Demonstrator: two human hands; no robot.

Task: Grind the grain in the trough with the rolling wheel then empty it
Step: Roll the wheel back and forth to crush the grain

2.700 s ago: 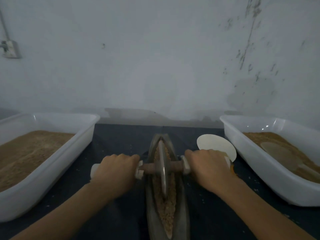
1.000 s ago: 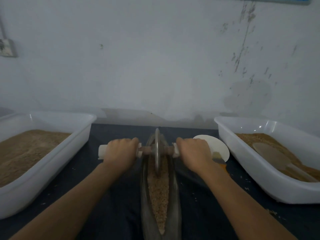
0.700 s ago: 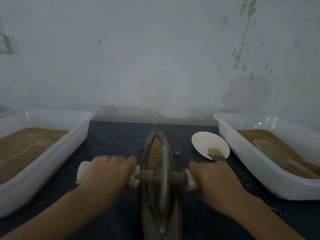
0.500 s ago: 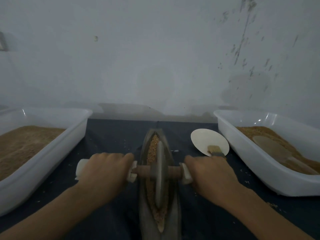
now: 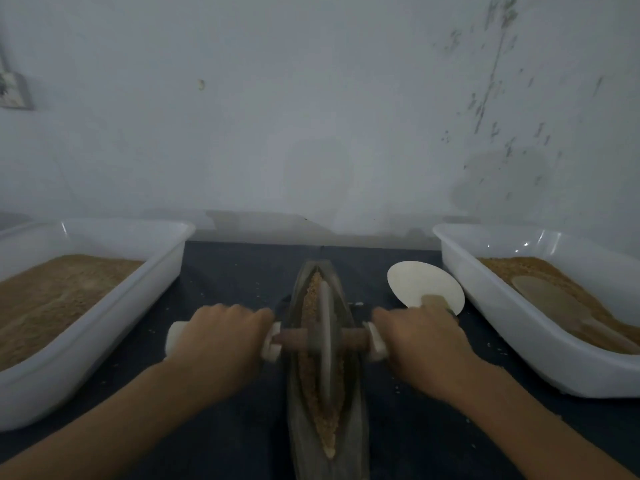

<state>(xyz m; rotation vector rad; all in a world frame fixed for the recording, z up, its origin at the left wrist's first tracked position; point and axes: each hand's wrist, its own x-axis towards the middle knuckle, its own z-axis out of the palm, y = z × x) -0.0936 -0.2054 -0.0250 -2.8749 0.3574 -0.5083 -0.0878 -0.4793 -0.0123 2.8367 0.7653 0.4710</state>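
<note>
Two hands share the work here: my left hand [image 5: 221, 336] and right hand [image 5: 420, 341] are each curled tight round one white end of the axle [image 5: 294, 341], one on either side of the rolling wheel [image 5: 325, 337]. I judge the even grip is what keeps the disc upright in the groove instead of tipping against a wall.

The wheel stands on edge about midway along the boat-shaped trough [image 5: 325, 375], which lies lengthwise on the dark tabletop [image 5: 242, 271], its near tip toward me and its far tip toward the wall [image 5: 311, 116]. The grain [image 5: 313, 386] lies along the groove on both the near and far sides of the wheel, and it looks coarse, so I take the grinding as unfinished and the emptying not yet begun.

A white bin [image 5: 104, 327] on the left holds a brown heap; another white bin [image 5: 519, 323] on the right holds brown material with a pale scoop [image 5: 550, 303] lying in it. Both sit near enough, I think, to receive the trough's contents. A pale round disc [image 5: 420, 282] lies flat just beyond my right hand; its purpose I cannot tell. Loose specks dot the tabletop round the trough.
</note>
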